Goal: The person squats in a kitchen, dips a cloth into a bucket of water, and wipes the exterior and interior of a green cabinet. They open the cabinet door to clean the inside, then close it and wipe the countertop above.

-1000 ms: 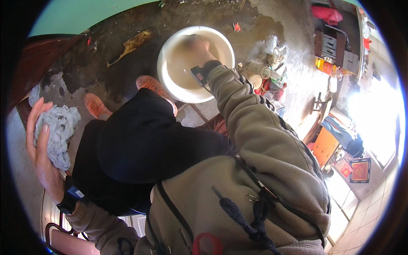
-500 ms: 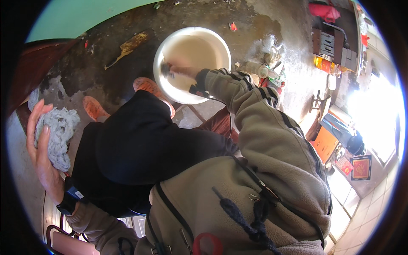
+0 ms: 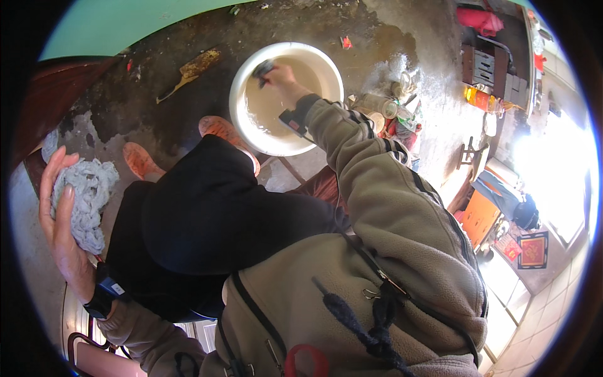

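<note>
Moved since before: we see our right hand [image 3: 281,74] has travelled from the near side of the white basin [image 3: 242,94] to its far-left rim; half a second ago it sat lower in the water. The basin itself has slid a little in view as our head turned.

Unchanged since before: our left hand [image 3: 59,232] stays raised at the left edge with the grey rag [image 3: 85,201] against its palm, much as in both earlier frames.

Right grip: fingers pressed together around a small dark wet cloth [image 3: 262,68], pinching it at the basin's far rim, just above the cloudy water [image 3: 276,107].

Left grip: fingers spread and loosely curled behind the grey rag, cradling it rather than squeezing it.

Where the things are: the dark cloth is in the right hand over the basin; the grey rag is in the left hand, well apart from the basin; the basin stands on the wet concrete floor [image 3: 157,69] beyond our two orange shoes [image 3: 220,129].

Done so far, as we judge: the dark cloth looks soaked and is coming up out of the water; the water is already murky.

Left, as we judge: the grey rag looks dry or merely damp and has not reached the basin.

Nearby: a clutter of bottles [image 3: 383,107] just right of the basin.
</note>
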### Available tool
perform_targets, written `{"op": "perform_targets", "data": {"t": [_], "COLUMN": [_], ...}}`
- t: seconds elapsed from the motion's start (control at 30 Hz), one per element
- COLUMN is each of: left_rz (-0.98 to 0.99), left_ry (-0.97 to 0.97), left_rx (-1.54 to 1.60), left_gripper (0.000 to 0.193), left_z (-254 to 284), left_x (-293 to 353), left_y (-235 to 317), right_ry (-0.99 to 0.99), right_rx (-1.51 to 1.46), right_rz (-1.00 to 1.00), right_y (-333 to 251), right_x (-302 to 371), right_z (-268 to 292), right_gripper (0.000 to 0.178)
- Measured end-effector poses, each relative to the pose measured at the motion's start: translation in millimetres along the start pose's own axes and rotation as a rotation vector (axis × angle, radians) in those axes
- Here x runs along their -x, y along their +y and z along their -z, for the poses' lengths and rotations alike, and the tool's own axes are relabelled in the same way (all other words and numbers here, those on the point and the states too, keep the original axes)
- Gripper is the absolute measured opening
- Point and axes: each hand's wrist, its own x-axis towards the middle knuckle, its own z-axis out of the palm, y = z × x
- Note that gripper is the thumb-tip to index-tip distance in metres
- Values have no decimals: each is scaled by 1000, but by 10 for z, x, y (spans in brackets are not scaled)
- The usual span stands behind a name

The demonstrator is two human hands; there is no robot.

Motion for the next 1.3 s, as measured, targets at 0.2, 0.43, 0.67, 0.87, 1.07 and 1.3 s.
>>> {"op": "perform_targets", "data": {"t": [0.2,0.43,0.67,0.87,1.07,1.3], "left_rz": [-5,28,20,4,-1,-27], "left_ry": [18,15,3,3,-17,-23], "left_rx": [-44,73,40,0,-18,-59], "left_gripper": [45,45,45,44,45,45], "left_z": [27,32,34,29,21,44], "left_x": [20,5,15,3,19,-6], "left_y": [-21,-44,-39,-29,3,-33], "right_ry": [192,412,288,-261,-724,-910], "right_rx": [-487,-613,62,726,1186,1704], "right_rz": [-14,-85,-87,181,176,449], "right_y": [-76,28,-53,378,650,287], "right_x": [154,114,-140,98,579,572], "right_z": [712,602,14,-230,99,989], "right_gripper": [15,18,10,26,14,17]}}
